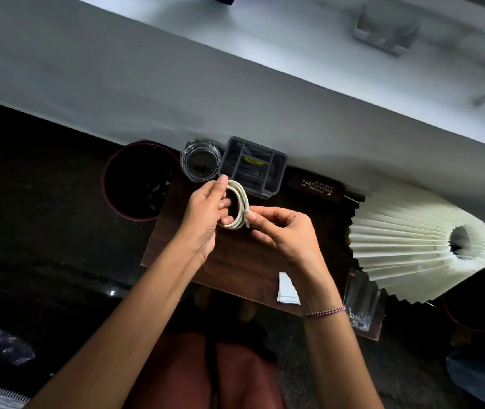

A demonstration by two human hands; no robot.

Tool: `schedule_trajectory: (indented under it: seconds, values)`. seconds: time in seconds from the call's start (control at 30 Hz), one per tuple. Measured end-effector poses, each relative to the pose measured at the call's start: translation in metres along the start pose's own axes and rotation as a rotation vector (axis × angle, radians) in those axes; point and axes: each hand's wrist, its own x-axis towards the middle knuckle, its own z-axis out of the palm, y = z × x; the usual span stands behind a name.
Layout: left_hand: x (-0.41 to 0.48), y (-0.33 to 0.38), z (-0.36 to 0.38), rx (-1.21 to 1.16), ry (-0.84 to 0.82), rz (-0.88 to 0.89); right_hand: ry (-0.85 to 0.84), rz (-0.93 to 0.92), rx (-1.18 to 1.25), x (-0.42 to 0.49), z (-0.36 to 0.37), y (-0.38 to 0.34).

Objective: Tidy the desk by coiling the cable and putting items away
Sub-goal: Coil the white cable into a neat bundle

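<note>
A white cable (238, 202) is wound into a small coil, held above the dark wooden desk (235, 261). My left hand (205, 211) grips the coil with fingers through the loop and the thumb on top. My right hand (279, 231) pinches the cable's end at the coil's right side. A grey compartment organiser (276, 175) stands just behind the coil by the wall, with a yellow-labelled item inside.
A clear glass jar (200, 160) and a dark round bin (138, 181) are left of the organiser. A brown spectacle case (316, 187), a pleated white lampshade (406, 240), a folded white paper (287, 289) and a clear glass tumbler (360, 299) are to the right.
</note>
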Motion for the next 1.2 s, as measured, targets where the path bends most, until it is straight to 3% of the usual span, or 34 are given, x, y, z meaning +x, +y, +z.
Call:
schedule_trajectory:
  seconds: [0.23, 0.5, 0.8, 0.97, 1.1, 1.2]
  values:
    - [-0.004, -0.004, 0.003, 0.008, 0.018, 0.025, -0.037, 0.003, 0.153, 0.001, 0.004, 0.009]
    - [-0.012, -0.016, 0.000, 0.144, 0.065, 0.128, -0.119, 0.072, 0.075, 0.007, -0.004, 0.014]
    - [-0.025, -0.035, 0.000, 0.726, 0.167, 0.482, 0.108, 0.024, 0.015, 0.008, 0.018, 0.033]
    - [-0.029, -0.035, 0.004, 0.754, 0.131, 0.560, 0.249, -0.065, 0.041, 0.005, 0.031, 0.045]
    - [-0.026, -0.037, 0.008, 0.648, 0.165, 0.469, 0.323, -0.123, 0.040, 0.003, 0.039, 0.053]
    - [-0.026, -0.039, 0.010, 0.606, 0.179, 0.440, 0.387, -0.166, -0.094, 0.003, 0.047, 0.054]
